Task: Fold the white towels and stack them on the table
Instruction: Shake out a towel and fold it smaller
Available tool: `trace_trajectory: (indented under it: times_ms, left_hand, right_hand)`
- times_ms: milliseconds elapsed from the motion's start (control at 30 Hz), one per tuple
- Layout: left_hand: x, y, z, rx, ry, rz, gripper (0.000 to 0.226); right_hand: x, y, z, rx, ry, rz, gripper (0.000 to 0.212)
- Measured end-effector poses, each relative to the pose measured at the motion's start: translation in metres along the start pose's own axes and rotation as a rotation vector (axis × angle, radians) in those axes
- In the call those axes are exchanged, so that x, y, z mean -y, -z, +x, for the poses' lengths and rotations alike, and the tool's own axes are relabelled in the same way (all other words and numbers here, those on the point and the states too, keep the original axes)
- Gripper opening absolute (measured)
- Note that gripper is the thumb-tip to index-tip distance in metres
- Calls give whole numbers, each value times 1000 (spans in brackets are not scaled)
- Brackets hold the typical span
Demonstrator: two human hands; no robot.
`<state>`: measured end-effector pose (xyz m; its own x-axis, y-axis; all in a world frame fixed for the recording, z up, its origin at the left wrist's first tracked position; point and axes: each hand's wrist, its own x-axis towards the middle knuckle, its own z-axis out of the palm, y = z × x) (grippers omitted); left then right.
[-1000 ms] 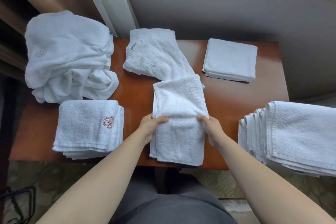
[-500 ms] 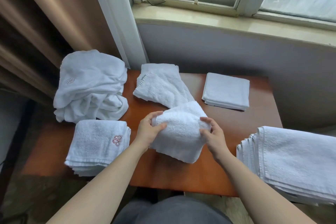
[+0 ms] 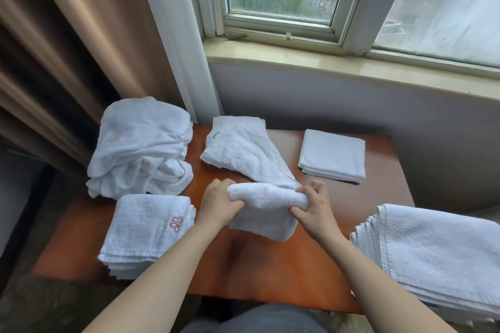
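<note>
The left hand (image 3: 219, 204) curls its fingers (image 3: 234, 202) round the left end of the towel (image 3: 263, 208), thumb tucked beneath the rolled edge; the right hand (image 3: 315, 207) pinches the right end, fingers (image 3: 307, 193) bent over the top and thumb under. Between them the fold runs crosswise — left to right, its long axis parallel to the near edge of the surface (image 3: 270, 273) — and the doubled part hangs below the hands, its lower edge touching or nearly touching the wood. Both hands sit level, neither nearer. Beyond the fold, the rest of the same towel trails away toward the window, still flat — so the next fold, I judge, goes forward over that far length. To the left lies a folded stack with a pink emblem (image 3: 148, 230); behind it, an unfolded heap (image 3: 140, 146).
</note>
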<state>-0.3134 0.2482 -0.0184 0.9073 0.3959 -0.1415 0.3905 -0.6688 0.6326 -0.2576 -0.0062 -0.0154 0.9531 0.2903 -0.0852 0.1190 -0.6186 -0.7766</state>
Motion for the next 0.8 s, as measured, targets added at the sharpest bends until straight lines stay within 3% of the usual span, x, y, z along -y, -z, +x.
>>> trace_trajectory:
  times_ms: [67, 233, 333, 467, 567, 633, 800]
  left_hand:
    - [2, 2, 0, 32, 64, -73, 35]
    - [5, 14, -13, 237, 293, -715, 33]
    - [13, 9, -20, 296, 340, -806, 32]
    - [31, -22, -24, 292, 431, -640, 42]
    - [59, -46, -30, 411, 569, -346, 76]
    - [73, -59, -36, 488, 618, -217, 88]
    - [84, -84, -45, 475, 586, -126, 76]
  right_hand:
    - [3, 4, 1, 49, -77, 199, 27]
    - [2, 4, -3, 75, -230, 478, 35]
    - [-2, -6, -4, 109, -355, 598, 36]
    - [-30, -29, -7, 146, -542, 431, 55]
    - [-65, -43, -19, 215, -663, 81, 67]
    - [-79, -53, -29, 252, -731, 20, 62]
    - [-84, -78, -44, 323, -717, 0, 56]
